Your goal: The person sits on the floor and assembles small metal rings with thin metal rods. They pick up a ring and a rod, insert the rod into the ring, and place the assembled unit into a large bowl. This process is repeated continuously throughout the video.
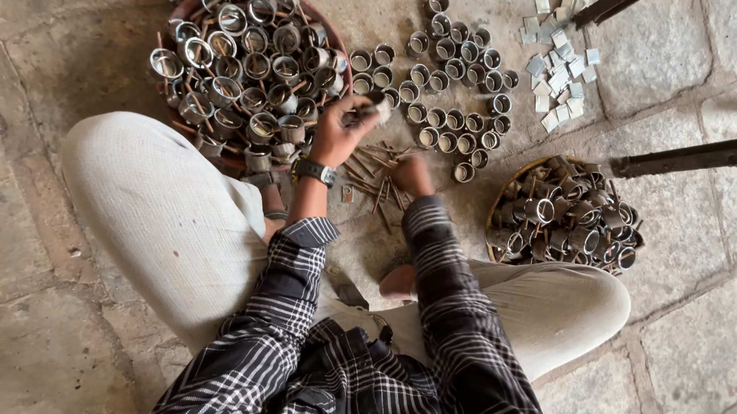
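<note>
The person sits cross-legged on the stone floor [689, 64], and everything here can be placed off the pile of thin brown sticks [376, 168] lying right in front of the knees. The left hand [341, 130], a dark wristwatch [314, 171] on its wrist, is raised just above and left of that pile, fingers closed in a pinch around a small metal ring [375, 106]; what looks like a stick end pokes out of the grip, though it is too small to be sure. The right hand [412, 174] is down at the right edge of the sticks, fingers curled in. Whether it has a stick pinched or only rests on them cannot be told from here.

Up and left of the sticks sits a round basin [182, 13] heaped with larger rings and sticks. Straight beyond the pile, loose rings stand on end in rough rows [452, 95]. Farther up and right lies a scatter of small flat metal squares [557, 62]. To the right of the pile a second basket [501, 206] holds a jumble of ringed pieces.

What could go wrong? The pinched ring is small and held only by fingertips, so a loose grip could drop it among the standing rows and knock several over like skittles. The ring edges look thin and could nick a finger if pushed hard. And a forearm swinging back left could catch the heaped basin and spill its top layer.
</note>
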